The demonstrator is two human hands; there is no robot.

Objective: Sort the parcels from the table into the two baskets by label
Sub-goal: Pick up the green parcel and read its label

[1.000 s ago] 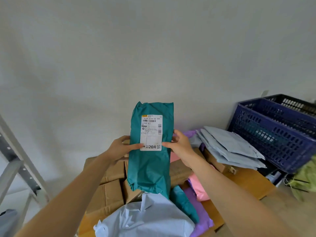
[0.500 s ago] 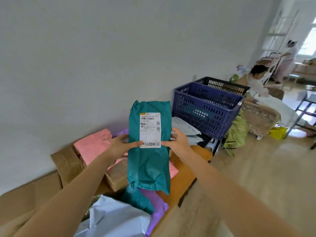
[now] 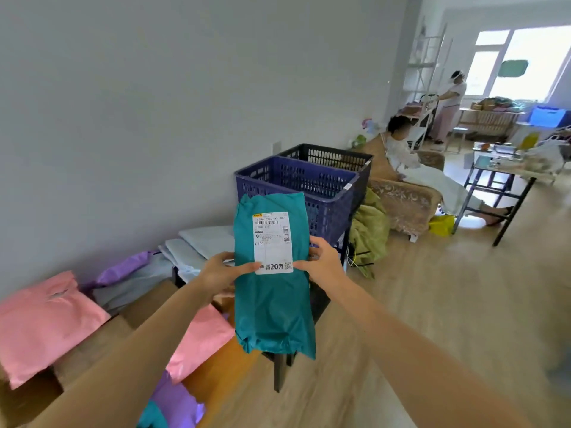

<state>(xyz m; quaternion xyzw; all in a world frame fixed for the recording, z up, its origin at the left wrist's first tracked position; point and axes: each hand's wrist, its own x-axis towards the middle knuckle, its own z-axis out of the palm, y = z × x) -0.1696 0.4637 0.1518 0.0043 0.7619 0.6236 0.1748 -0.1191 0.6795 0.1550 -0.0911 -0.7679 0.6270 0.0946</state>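
The teal parcel hides the lower front wall of the blue basket. It also hides whatever fingers of the left hand and right hand reach behind it. The small print on its label is too fine to read. The black basket stands mostly hidden behind the blue one, and neither basket's bottom shows. The bottom edge cuts off a second teal parcel, and the left edge clips a pink parcel.
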